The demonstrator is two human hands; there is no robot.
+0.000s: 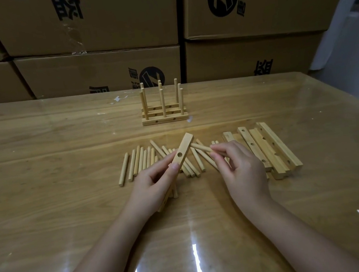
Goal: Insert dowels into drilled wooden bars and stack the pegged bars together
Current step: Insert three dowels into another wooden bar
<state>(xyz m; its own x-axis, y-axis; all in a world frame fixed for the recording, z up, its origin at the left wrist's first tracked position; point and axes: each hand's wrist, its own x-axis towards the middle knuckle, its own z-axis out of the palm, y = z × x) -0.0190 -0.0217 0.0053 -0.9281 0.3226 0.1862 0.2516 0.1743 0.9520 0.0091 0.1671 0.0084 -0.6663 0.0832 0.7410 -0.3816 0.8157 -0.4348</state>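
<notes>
My left hand (pixel 154 180) grips a drilled wooden bar (pixel 183 151), tilted with its far end raised and one round hole facing me. My right hand (pixel 237 165) pinches a dowel (pixel 200 147) whose tip points left, close beside the bar's upper part. Several loose dowels (pixel 141 159) lie spread on the table under and left of the hands. A pile of drilled bars (pixel 266 146) lies to the right of my right hand. Farther back stand three pegged bars (pixel 164 115) side by side, with upright dowels in them.
The wooden table (pixel 70 202) has a glossy clear cover with glare near the front. Stacked cardboard boxes (pixel 100 66) form a wall along the table's far edge. Small white scraps (pixel 118 99) lie left of the pegged bars.
</notes>
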